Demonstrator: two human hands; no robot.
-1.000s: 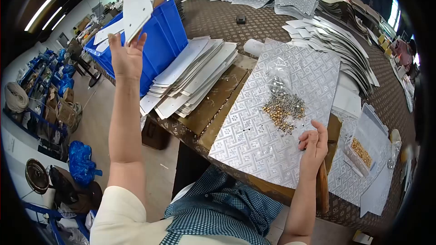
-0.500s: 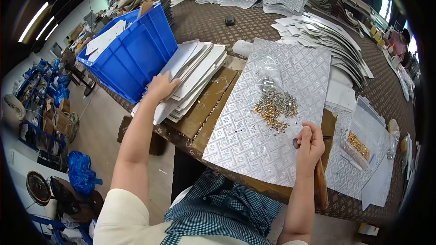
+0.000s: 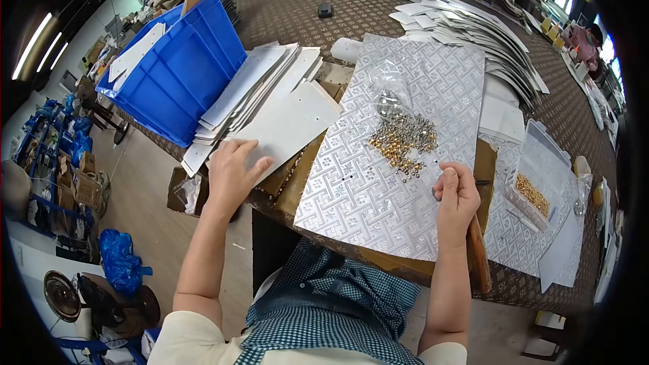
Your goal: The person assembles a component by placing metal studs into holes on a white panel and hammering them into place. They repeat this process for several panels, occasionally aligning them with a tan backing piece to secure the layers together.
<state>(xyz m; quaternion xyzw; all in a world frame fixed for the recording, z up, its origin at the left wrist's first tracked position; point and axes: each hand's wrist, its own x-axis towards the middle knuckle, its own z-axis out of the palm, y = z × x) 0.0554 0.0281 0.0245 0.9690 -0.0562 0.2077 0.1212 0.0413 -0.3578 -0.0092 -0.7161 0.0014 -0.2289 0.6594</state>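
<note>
A white board with small holes (image 3: pixel 291 118) lies slanted over the top of a stack of similar white boards (image 3: pixel 250 81). My left hand (image 3: pixel 233 172) rests on its near end, thumb and fingers spread apart; whether any fingertip goes under the edge is hidden. My right hand (image 3: pixel 458 196) is closed around the head of a hammer, whose wooden handle (image 3: pixel 480 257) points down beside my wrist. Under that hand is a silver patterned sheet (image 3: pixel 358 189), bearing a heap of gold and silver studs (image 3: pixel 405 142) and a clear plastic bag (image 3: pixel 389 88).
A blue crate (image 3: pixel 182 67) with white boards inside stands left of the stack. At right sits a clear plastic box (image 3: pixel 531 189) holding gold studs. Fanned grey-white sheets (image 3: pixel 473 47) lie behind, and a small black object (image 3: pixel 325 10) is farther back. Another person (image 3: pixel 583 44) is far right.
The top white board has swung to the right off the stack, with my left hand moving along. My right hand has barely moved and still holds the hammer. The view has shifted slightly.
</note>
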